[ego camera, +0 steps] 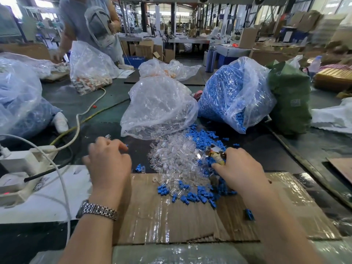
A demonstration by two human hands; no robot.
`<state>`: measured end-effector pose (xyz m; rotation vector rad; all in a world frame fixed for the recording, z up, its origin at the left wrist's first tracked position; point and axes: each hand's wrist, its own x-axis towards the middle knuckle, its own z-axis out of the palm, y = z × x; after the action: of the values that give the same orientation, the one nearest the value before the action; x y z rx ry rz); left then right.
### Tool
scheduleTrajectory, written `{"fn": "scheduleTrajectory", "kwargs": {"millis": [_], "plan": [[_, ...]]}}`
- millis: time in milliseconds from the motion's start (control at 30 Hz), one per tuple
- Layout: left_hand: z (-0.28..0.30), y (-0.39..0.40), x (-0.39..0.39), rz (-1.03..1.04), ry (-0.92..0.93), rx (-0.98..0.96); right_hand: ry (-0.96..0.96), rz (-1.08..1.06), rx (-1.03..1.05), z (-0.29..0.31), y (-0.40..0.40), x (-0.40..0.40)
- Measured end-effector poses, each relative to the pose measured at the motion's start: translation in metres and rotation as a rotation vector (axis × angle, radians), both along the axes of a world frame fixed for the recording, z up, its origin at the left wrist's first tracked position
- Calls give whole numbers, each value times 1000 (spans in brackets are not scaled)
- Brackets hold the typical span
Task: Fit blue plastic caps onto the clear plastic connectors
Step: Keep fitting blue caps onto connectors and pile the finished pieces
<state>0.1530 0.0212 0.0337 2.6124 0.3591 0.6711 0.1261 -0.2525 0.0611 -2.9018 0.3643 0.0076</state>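
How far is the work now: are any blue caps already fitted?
No fitted pieces are visible. The right hand reaches into the loose pile of blue plastic caps; the left hand is curled. The heap of clear plastic connectors remains.

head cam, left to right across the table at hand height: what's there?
White power strip → left hand → pile of clear connectors → right hand, holding a small shiny object I can't identify → loose blue cap on the cardboard sheet.
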Motion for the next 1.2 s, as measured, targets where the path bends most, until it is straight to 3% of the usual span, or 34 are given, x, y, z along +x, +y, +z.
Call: {"fn": "scheduleTrajectory", "kwargs": {"millis": [133, 333, 533, 667, 767, 867, 1067, 1200], "plan": [[-1, -15, -1, -319, 121, -55, 4, -43, -59, -12, -1, 2], [-13, -18, 0, -324, 283, 169, -3, -37, -86, -21, 0, 4], [-14, -23, -1, -294, 164, 195, 8, -46, -74, -24, -1, 4], [-9, -32, -2, -342, 53, -132, -23, -42, -2, -19, -1, 2], [-5, -39, -1, -397, 97, -499, -132, 59, 93, -9, -4, -1], [-7, -39, -1, -423, 167, -730, -29, 227, 206, -4, -7, -8], [-6, -42, 0, -556, 294, -1231, 46, 312, -7, -3, -2, -14], [-4, -46, -2, -621, 318, -1313, 46, 362, -69, -5, -1, -16]]}}
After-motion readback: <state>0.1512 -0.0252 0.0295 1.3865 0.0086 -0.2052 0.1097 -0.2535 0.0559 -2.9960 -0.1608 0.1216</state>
